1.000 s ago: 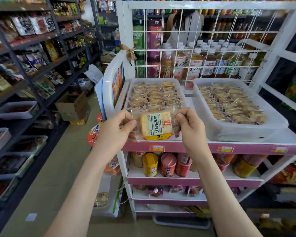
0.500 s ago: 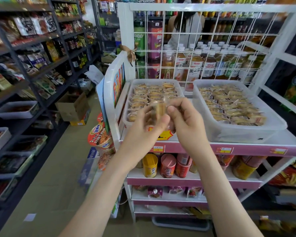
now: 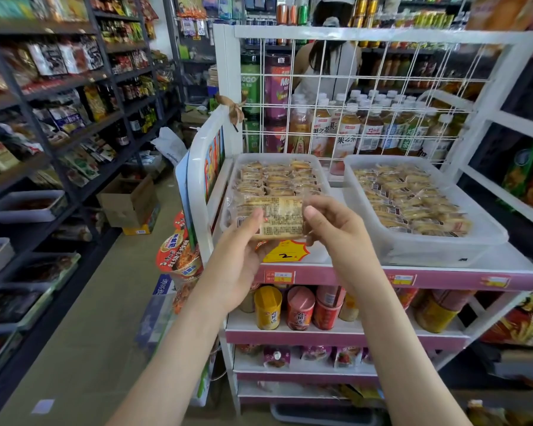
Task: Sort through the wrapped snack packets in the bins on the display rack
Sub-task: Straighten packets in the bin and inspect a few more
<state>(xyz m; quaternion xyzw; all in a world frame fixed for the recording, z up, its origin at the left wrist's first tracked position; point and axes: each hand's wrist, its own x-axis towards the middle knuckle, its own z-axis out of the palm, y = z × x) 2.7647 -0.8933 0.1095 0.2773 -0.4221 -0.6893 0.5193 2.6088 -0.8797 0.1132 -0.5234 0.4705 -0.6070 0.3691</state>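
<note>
I hold one clear-wrapped snack packet (image 3: pixel 279 216) up in front of the left bin (image 3: pixel 228 192), its printed back side facing me. My left hand (image 3: pixel 237 256) pinches its left end from below, thumb on the wrapper. My right hand (image 3: pixel 330 222) pinches its right end. The left bin is full of the same packets in rows. The right bin (image 3: pixel 437 250) holds a loose heap of similar wrapped packets. Both bins sit on the top shelf of the white and pink display rack (image 3: pixel 382 276).
A yellow price tag (image 3: pixel 285 252) sticks to the left bin's front. Cups and tubs (image 3: pixel 299 307) fill the shelf below. A wire grid (image 3: pixel 366 96) backs the rack, with bottled drinks and a person behind it. Dark shelving (image 3: pixel 53 118) lines the aisle's left side; a cardboard box (image 3: pixel 126 204) sits on the floor.
The packet has been turned over between my hands: its labelled front faced me a second ago, now its printed back does. My left hand has shifted under it.
</note>
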